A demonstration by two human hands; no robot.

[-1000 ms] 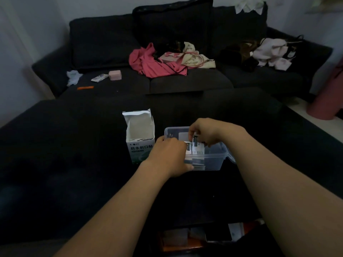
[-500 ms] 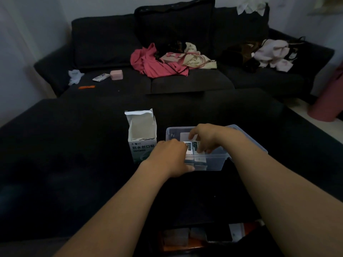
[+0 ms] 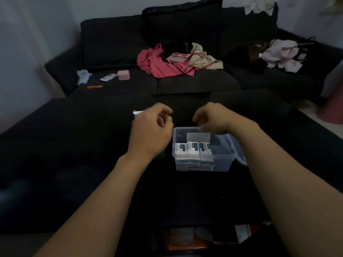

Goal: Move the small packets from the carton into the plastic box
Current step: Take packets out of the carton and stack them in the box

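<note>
The clear plastic box (image 3: pixel 222 164) stands on the dark surface in the middle, its lid (image 3: pixel 240 151) hanging off the right side. A row of white-and-green small packets (image 3: pixel 193 148) stands inside along the near wall, with more stacked beneath. My left hand (image 3: pixel 151 131) hovers left of the box with fingers loosely curled and nothing visible in it. It covers the carton, of which only a white flap corner (image 3: pixel 137 112) shows. My right hand (image 3: pixel 213 118) hovers over the box's far rim, fingers loosely curled, holding nothing I can see.
Behind is a dark sofa with a pink cloth (image 3: pixel 163 65), a small pink case (image 3: pixel 123 75), a white packet (image 3: pixel 108 77) and an orange item (image 3: pixel 94 87). Pale clothes (image 3: pixel 282 54) lie at the right. A pink bin (image 3: pixel 332 108) stands far right.
Both hands have lifted out of the box and drawn apart, leaving the packets lined up inside. The left hand now hides the carton.
</note>
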